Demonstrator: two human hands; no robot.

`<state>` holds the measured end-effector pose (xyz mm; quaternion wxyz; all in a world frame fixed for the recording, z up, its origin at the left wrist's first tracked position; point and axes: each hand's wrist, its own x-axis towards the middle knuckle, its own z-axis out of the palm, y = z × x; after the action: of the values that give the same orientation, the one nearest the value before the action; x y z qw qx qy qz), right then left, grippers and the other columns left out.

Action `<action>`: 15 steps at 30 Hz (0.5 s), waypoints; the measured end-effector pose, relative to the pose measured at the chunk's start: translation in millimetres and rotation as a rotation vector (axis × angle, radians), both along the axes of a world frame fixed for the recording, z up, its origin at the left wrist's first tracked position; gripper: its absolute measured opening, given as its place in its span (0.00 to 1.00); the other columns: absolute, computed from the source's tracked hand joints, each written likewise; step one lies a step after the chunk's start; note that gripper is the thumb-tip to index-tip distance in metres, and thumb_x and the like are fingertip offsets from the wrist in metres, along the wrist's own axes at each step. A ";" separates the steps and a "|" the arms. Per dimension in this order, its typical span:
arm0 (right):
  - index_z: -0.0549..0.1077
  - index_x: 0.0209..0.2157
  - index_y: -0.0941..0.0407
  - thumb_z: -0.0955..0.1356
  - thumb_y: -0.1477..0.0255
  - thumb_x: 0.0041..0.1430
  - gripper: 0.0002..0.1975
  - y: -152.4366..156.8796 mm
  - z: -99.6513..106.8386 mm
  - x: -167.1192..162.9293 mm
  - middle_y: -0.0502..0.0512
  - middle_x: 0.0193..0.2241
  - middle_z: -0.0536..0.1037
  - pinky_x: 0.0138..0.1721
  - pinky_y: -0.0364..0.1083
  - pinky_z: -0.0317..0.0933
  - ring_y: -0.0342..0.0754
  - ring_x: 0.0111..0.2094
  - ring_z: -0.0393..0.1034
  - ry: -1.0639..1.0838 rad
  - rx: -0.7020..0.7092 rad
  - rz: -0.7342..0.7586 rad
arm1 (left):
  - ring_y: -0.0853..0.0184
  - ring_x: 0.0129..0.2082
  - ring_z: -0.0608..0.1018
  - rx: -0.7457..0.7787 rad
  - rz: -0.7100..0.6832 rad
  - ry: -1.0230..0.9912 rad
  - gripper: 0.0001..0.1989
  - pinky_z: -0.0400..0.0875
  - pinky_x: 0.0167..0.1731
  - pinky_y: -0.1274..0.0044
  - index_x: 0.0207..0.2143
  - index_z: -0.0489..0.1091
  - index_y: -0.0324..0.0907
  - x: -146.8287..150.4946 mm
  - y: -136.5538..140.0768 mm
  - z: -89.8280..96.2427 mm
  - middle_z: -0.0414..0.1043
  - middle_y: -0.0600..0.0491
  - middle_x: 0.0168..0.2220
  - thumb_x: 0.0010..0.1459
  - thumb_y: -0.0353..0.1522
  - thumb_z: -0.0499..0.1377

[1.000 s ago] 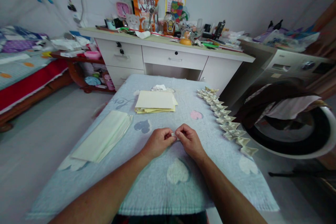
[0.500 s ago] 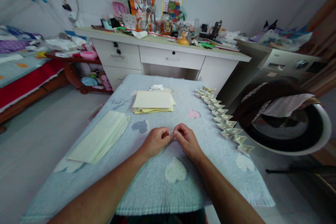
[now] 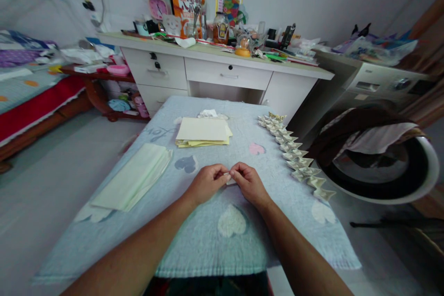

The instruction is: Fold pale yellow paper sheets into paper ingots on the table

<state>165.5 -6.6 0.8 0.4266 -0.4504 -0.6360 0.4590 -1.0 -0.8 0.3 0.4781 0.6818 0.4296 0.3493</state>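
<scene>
My left hand [image 3: 210,182] and my right hand [image 3: 247,182] meet over the middle of the cloth-covered table [image 3: 215,254]. Both are closed, thumbs and fingers pinching a small piece of folded paper [image 3: 231,181]. Most of that paper is hidden by the fingers; a pale edge shows between and below the thumbs. Beyond my hands lies a stack of cream and yellow paper sheets [image 3: 201,129]. To the left is a fanned pile of pale green paper [image 3: 132,178]. Several folded paper boats [image 3: 291,146] stand in a slanting row along the right side.
A crumpled white tissue [image 3: 208,114] lies behind the paper stack. Past the table stands a white desk [image 3: 227,75] crowded with jars, bags and small items. On the right, a washing machine [image 3: 373,84] has its round door open with clothes hanging out. A bed [image 3: 34,97] is at the left.
My fingertips have come closer together, and the left thumb now sits by the right one. A pale paper edge shows lower, under the thumbs. The view has shifted slightly.
</scene>
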 end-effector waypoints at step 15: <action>0.67 0.24 0.55 0.62 0.66 0.62 0.14 1.9 -7.0 1.5 0.48 0.22 0.67 0.33 0.43 0.52 0.44 0.28 0.61 -0.287 0.174 -0.013 | 0.71 0.22 0.75 -0.145 0.122 -0.201 0.13 0.67 0.25 0.80 0.38 0.60 0.43 -1.2 2.7 -2.0 0.70 0.61 0.21 0.52 0.35 0.59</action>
<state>166.9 -4.7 -6.1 0.3716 -0.4768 -0.7249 0.3304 -2.1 1.9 -1.6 0.5450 0.5795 0.4441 0.4122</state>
